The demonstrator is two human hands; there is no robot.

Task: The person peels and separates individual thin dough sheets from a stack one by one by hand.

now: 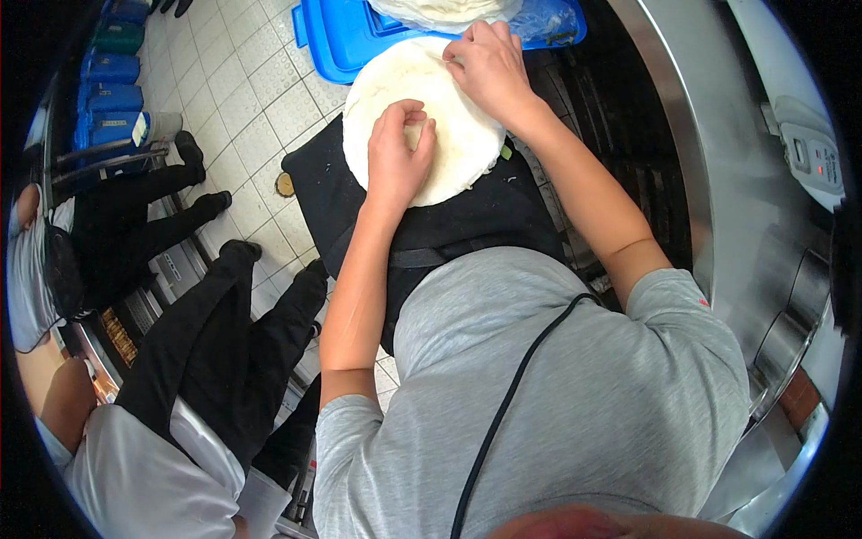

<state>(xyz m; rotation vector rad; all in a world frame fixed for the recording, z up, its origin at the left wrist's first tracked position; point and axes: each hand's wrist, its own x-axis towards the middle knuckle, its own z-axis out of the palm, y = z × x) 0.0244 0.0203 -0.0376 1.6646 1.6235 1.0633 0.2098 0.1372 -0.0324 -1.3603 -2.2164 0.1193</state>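
Observation:
A large round flour tortilla point(382, 81) lies across my lap, pale and thin-edged; I cannot tell if others are under it. My left hand point(397, 157) rests on its near middle, fingers curled and thumb held apart, with nothing visible between them. At the far right edge, my right hand point(489, 72) has thumb and fingertips pinched on the tortilla's rim. Beyond it, more stacked tortillas point(440, 11) sit in clear plastic on a blue crate or lid point(337, 45), partly cut off by the frame.
A steel counter edge point(678, 90) runs close along my right, with a white device point(813, 157) on it. Two people in dark trousers point(202, 341) stand at my left. Blue bins point(112, 97) line the far left of the tiled floor point(242, 81).

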